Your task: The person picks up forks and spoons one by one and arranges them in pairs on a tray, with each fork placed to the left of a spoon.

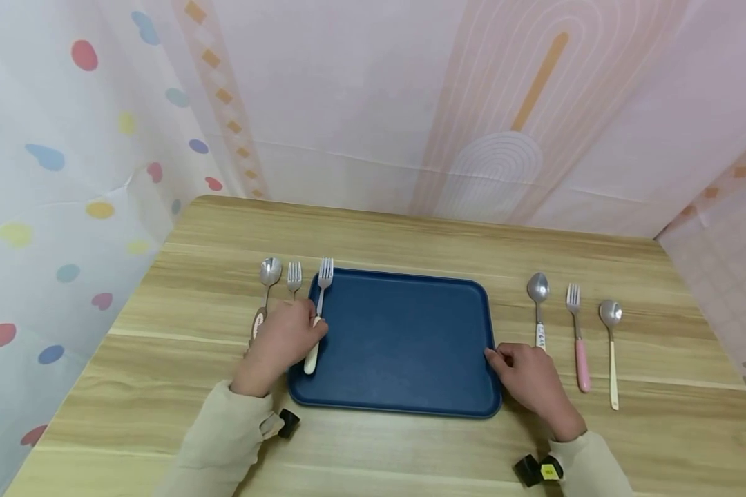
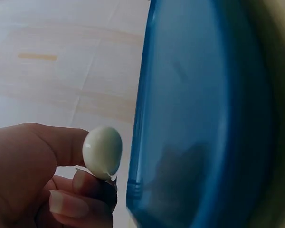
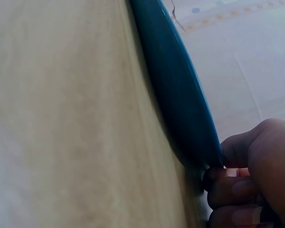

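A dark blue rectangular tray [image 1: 404,338] lies on the wooden table. At its left edge my left hand [image 1: 282,338] pinches a fork [image 1: 311,355] by its cream handle, tines pointing away from me. The rounded handle end [image 2: 102,152] shows beside the thumb in the left wrist view. My right hand [image 1: 528,376] grips the tray's right rim, thumb above and fingers curled below, as the right wrist view shows. Left of the tray lie a brown-handled spoon [image 1: 271,271] and a second fork [image 1: 294,275]; the left hand hides that fork's handle.
Right of the tray are a spoon [image 1: 539,290] with a patterned white handle, partly behind my right hand, a pink-handled fork [image 1: 581,355] and a cream-handled spoon [image 1: 612,366]. Patterned curtains [image 1: 348,103] hang along the table's back and left.
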